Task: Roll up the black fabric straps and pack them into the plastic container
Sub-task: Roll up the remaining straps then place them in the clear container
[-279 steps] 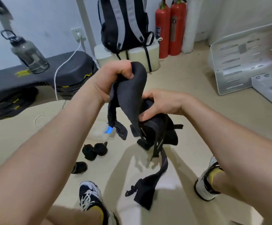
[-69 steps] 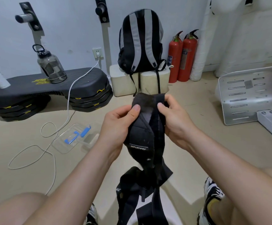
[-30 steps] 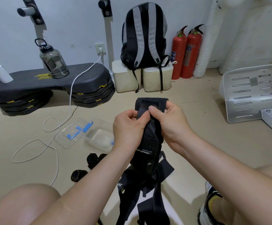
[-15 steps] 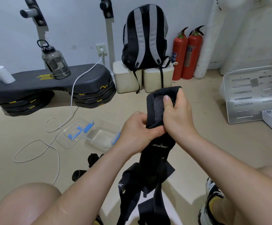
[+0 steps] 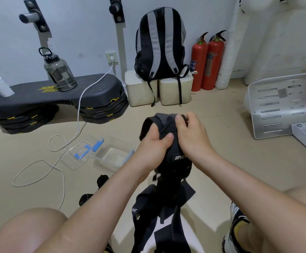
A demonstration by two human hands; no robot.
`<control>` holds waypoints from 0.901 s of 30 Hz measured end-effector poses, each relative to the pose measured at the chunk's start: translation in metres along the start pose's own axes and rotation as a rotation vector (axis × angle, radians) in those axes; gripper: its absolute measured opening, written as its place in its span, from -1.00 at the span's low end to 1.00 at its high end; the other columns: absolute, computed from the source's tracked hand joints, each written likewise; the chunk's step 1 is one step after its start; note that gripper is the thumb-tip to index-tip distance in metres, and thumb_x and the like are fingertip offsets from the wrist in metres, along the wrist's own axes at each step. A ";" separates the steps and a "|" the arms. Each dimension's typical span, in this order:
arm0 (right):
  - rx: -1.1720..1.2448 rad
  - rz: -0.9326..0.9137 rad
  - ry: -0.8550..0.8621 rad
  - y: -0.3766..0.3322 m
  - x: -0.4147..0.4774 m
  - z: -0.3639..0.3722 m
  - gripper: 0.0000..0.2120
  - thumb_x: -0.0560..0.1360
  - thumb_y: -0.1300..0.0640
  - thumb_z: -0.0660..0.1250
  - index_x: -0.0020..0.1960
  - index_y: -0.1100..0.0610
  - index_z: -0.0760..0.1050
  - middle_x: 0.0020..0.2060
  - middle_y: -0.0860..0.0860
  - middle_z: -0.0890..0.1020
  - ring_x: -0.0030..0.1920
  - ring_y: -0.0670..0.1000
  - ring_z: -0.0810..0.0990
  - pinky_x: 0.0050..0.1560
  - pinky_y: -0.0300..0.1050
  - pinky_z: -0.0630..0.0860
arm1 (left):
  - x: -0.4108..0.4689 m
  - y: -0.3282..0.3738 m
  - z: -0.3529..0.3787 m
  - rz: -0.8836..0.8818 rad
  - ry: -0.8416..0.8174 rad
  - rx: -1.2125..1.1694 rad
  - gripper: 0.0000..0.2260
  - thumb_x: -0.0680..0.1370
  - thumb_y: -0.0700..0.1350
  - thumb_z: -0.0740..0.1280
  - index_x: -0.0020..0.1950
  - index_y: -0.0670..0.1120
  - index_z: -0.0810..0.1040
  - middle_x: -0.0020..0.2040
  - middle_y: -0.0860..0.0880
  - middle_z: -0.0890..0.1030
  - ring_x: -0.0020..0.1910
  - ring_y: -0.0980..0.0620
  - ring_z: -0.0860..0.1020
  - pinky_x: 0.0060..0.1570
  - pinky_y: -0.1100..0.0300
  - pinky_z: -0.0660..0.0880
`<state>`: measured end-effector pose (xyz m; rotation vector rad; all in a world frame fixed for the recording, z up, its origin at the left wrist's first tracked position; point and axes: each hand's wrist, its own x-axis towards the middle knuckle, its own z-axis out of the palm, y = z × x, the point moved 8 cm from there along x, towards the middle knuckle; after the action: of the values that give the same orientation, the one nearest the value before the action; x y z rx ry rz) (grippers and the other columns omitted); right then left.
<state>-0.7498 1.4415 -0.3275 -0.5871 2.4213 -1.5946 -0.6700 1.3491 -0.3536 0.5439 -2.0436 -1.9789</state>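
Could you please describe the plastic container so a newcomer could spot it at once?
Start at the black step platform on the left; a white cable drapes over it onto the floor. Right of its loops sits the clear plastic container, open and deep-walled, unlike the flat blue-clipped lid beside it.

The strap (image 5: 177, 152) I hold is matt black woven cloth, with a greyer, softer-looking face where it folds over at the top. The container (image 5: 103, 161) and its lid (image 5: 70, 159) are clear, smooth plastic, with clips (image 5: 97, 146) of opaque blue plastic. To my right, the slotted plate (image 5: 272, 106) is pale metal with a dull sheen, and the two fire extinguishers (image 5: 212, 59) are glossy red.
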 end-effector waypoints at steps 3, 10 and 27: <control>-0.029 -0.144 0.082 -0.013 0.000 -0.008 -0.84 0.66 0.11 0.17 -0.04 0.17 0.30 -0.26 -0.05 0.42 -0.24 -0.05 0.39 -0.21 -0.05 0.26 | 0.002 -0.003 0.007 -0.051 -0.100 0.011 -0.68 0.66 -0.15 0.22 0.41 0.07 0.38 0.23 0.03 0.63 0.14 0.07 0.62 -0.01 0.14 0.59; 0.189 0.018 -0.129 0.004 0.002 0.006 -0.58 0.57 -0.25 0.17 0.03 0.10 0.51 -0.07 0.07 0.66 -0.05 0.06 0.65 0.04 0.13 0.59 | 0.000 0.020 -0.021 0.144 0.307 -0.055 -0.84 0.61 -0.11 0.25 0.19 0.04 0.49 0.15 0.01 0.64 0.14 0.04 0.62 0.22 -0.09 0.54; 0.044 -0.142 -0.570 -0.012 -0.023 0.032 -0.39 0.42 -0.23 0.36 0.44 -0.18 0.32 0.32 -0.07 0.50 0.31 -0.10 0.47 0.33 -0.18 0.38 | -0.006 0.041 -0.038 0.037 0.413 -0.047 -0.65 0.36 -0.14 0.25 0.14 -0.10 0.37 0.03 -0.18 0.59 0.01 -0.18 0.63 0.00 -0.17 0.62</control>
<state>-0.7151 1.4202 -0.3308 -1.0570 1.9505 -1.2908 -0.6525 1.3178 -0.3101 0.8192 -1.7357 -1.7140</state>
